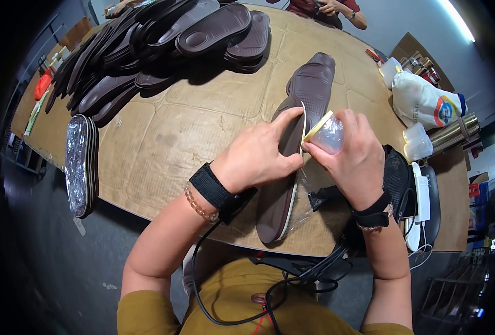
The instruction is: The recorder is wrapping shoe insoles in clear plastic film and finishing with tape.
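Left hand (258,156) fingers clamp one brown sole (281,184); right hand (350,156) fingers pinch its clear film (328,135). A second sole (314,81) lies on the counter (175,139).

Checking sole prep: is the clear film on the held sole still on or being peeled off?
Partly off. The right hand pinches clear film lifted beside the brown sole; the left hand steadies the sole.

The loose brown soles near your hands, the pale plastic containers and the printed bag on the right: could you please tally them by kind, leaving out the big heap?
Brown soles: 2, one held in the hands, one lying beyond it
Translucent plastic containers: 2
White printed bag: 1
Total: 5
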`<state>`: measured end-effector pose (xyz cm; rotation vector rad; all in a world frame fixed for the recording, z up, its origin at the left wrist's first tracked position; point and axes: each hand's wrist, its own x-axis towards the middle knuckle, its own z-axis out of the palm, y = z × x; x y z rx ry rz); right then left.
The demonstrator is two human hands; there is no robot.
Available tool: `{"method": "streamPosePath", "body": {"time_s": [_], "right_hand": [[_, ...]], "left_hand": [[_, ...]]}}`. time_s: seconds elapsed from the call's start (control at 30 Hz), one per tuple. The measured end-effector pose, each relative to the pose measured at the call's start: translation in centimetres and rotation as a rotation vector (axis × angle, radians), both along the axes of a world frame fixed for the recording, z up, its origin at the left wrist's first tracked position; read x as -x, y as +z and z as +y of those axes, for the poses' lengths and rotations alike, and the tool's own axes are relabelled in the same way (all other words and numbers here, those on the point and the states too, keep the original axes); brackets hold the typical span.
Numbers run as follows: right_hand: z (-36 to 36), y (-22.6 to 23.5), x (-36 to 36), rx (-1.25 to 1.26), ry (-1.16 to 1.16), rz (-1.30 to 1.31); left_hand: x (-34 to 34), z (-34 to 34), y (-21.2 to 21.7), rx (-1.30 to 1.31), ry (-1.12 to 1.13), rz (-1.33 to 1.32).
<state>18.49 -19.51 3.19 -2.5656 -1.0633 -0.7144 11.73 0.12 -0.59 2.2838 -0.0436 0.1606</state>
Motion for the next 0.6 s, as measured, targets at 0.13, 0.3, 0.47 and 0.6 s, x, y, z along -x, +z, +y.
{"method": "streamPosePath", "body": {"time_s": [0.13, 0.3, 0.47, 0.6], "right_hand": [[0.0, 0.2, -0.1, 0.001, -0.001, 0.007], [0.3, 0.1, 0.1, -0.025, 0.012, 0.032], [0.2, 0.1, 0.2, -0.062, 0.016, 0.057], [0.3, 0.1, 0.1, -0.041, 0.033, 0.074]], "left_hand": [[-0.3, 0.1, 0.1, -0.002, -0.013, -0.034], [-0.2, 0.6, -1.1, -0.039, -0.075, -0.068], [-0.1, 0.5, -2.4, 0.145, -0.230, -0.071], [-0.1, 0.5, -2.5, 0.160, -0.233, -0.073]]}}
